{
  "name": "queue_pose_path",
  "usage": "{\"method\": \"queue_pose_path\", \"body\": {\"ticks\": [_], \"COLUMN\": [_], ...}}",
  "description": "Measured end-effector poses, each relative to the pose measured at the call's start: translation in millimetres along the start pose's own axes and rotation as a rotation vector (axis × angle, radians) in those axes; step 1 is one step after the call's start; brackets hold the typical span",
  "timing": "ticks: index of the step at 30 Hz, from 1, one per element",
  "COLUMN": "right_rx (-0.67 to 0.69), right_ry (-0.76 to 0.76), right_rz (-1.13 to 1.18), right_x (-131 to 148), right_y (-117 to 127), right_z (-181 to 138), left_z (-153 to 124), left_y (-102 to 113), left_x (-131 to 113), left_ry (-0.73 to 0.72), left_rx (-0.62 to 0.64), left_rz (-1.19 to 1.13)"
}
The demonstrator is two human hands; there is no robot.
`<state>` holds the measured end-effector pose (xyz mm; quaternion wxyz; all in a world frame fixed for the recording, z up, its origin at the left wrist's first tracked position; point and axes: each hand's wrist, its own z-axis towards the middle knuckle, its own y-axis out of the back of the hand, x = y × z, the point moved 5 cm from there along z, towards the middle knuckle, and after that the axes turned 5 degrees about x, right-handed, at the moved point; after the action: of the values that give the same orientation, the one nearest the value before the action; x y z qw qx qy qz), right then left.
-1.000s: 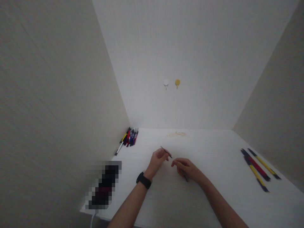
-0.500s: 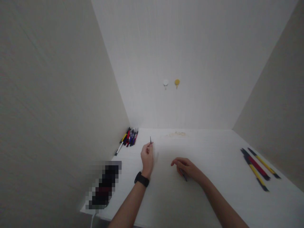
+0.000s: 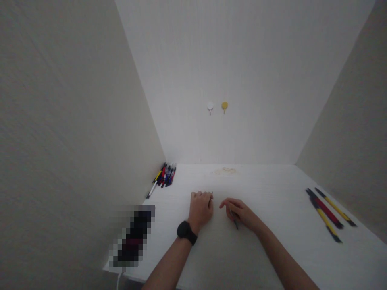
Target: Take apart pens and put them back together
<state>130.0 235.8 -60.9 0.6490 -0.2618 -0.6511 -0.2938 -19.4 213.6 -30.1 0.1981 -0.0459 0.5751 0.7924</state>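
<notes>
The left hand (image 3: 202,208) is resting clenched on the white table (image 3: 266,201); the right hand (image 3: 240,212) is grasping one thin dark pen (image 3: 234,220); three yellow-red-black pens (image 3: 328,213) are lying far right.

A white table (image 3: 272,249) carries a bundle of pens (image 3: 165,175) in its far left corner and three long pens (image 3: 328,213) near its right edge.

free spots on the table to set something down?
Bare table between the right hand and the pens at the right edge, and behind both hands toward the back wall. Crowded: far-left corner pen pile, near the left hand.
</notes>
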Motion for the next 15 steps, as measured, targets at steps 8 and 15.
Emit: {"method": "queue_pose_path", "body": {"ticks": [8,15], "right_rx": [-0.014,-0.030], "right_ry": [0.001,0.038], "right_rz": [0.023,0.161], "right_x": [-0.5,-2.6], "right_y": [1.1,5.1], "right_z": [-0.6,-1.1], "left_z": [-0.7,0.1], "left_y": [-0.5,12.5], "left_x": [-3.7,4.1], "left_ry": [-0.005,0.104], "left_rx": [0.050,-0.132], "left_rz": [0.066,-0.004]}}
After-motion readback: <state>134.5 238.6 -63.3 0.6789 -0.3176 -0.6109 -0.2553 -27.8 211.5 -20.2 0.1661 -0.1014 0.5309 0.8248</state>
